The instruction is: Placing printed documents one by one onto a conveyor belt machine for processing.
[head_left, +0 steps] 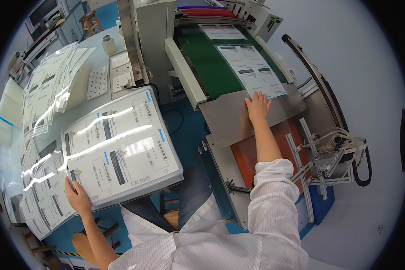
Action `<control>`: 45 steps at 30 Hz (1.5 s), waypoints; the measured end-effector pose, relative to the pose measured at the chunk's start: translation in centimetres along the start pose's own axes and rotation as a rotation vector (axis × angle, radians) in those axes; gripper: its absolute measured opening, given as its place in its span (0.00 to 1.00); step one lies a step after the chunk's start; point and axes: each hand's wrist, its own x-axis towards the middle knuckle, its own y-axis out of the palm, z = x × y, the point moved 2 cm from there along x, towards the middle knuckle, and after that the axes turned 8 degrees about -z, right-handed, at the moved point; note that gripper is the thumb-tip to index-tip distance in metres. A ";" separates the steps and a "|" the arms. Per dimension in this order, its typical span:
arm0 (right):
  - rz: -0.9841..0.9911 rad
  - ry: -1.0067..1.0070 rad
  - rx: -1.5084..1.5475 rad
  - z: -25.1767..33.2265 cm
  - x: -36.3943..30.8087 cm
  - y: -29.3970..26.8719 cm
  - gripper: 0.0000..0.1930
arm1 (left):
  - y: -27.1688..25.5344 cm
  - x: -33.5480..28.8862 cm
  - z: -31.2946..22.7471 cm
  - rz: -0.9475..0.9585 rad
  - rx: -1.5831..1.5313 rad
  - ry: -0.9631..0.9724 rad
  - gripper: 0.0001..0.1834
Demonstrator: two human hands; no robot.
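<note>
My right hand (pixel 258 108) reaches forward over a bare metal plate (pixel 220 112), fingers spread and flat. Its fingertips touch the near edge of a printed sheet (pixel 252 67), which lies mostly on a green conveyor belt (pixel 198 58). Farther along the belt is another printed sheet (pixel 221 32). At the left, my left hand (pixel 78 198) rests against the near left corner of a thick stack of glossy printed sheets (pixel 135 157), its fingers stretched along the edge. Part of that hand's underside is hidden.
More printed sheets (pixel 49 85) are piled on the left table (pixel 94 45), beside a small bottle (pixel 108 45) and a dotted white card (pixel 97 83). Red rollers (pixel 207 12) sit at the belt's far end. A metal arm with hoses (pixel 333 153) stands at the right.
</note>
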 end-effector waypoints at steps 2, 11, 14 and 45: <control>0.067 -0.010 -0.015 -0.5 1.1 -0.2 0.26 | 0.0 0.0 -0.3 0.001 -0.002 0.003 0.24; 0.326 -0.033 0.035 -1.1 4.7 -1.0 0.22 | -0.1 0.0 -0.6 -0.012 -0.023 -0.017 0.23; 0.346 -0.097 0.026 -1.1 5.7 -0.7 0.21 | -0.1 -0.1 -1.1 -0.012 -0.048 -0.038 0.23; 0.157 -0.335 -0.154 2.3 5.2 0.5 0.07 | -0.8 0.2 -3.0 -0.026 0.033 -0.087 0.23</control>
